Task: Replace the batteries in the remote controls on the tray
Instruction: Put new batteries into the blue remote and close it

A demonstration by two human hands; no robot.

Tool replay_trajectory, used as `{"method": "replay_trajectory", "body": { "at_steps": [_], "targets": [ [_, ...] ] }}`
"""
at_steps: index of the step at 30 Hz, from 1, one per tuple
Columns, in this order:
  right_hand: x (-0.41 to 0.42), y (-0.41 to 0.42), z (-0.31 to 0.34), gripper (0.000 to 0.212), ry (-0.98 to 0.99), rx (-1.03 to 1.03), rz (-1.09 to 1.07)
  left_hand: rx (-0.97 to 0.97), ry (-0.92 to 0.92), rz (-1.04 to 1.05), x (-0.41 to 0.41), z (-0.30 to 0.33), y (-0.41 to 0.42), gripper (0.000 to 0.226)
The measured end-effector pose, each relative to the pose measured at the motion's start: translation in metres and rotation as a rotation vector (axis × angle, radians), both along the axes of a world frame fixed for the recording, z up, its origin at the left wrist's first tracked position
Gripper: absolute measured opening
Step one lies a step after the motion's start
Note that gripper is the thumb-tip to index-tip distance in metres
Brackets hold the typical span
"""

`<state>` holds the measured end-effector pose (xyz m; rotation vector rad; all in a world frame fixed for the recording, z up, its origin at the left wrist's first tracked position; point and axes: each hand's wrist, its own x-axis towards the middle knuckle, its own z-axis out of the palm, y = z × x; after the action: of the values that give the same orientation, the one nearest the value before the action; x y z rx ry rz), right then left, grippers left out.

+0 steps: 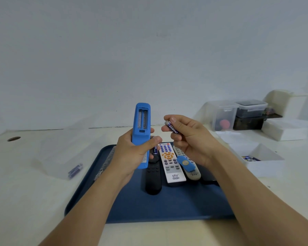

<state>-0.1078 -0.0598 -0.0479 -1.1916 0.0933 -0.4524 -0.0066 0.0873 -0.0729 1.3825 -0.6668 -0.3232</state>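
Two hands are working: the left hand is gripping the blue rubber-cased remote compartment-up while, at three o'clock, the right hand is pinching a purple cylindrical battery, readying insertion.

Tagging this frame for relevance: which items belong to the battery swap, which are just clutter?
Job:
left hand holding blue remote
right hand pinching battery
blue battery cover
white remote
black remote
tray
battery box

Clutter:
clear storage tubs
desk hole
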Motion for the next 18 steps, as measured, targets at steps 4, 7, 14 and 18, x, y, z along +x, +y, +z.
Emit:
{"method": "replay_trajectory", "body": {
  "at_steps": [4,7,14,18],
  "targets": [
    [0.003,-0.002,-0.003,0.019,0.027,0.041,-0.009,-0.005,0.006,-0.024,-0.001,0.002,-0.001,0.031],
    [0.004,-0.007,-0.006,0.013,0.029,0.019,-0.046,0.006,0.002,-0.031,-0.001,0.001,0.000,0.032],
    [-0.005,0.001,0.006,0.022,-0.110,-0.374,-0.214,0.096,-0.098,-0.002,0.001,-0.002,0.001,0.028],
    [-0.002,0.016,0.009,0.022,-0.121,-0.571,-0.429,0.169,-0.205,0.012,-0.002,-0.004,-0.002,0.028]
  ]
}}
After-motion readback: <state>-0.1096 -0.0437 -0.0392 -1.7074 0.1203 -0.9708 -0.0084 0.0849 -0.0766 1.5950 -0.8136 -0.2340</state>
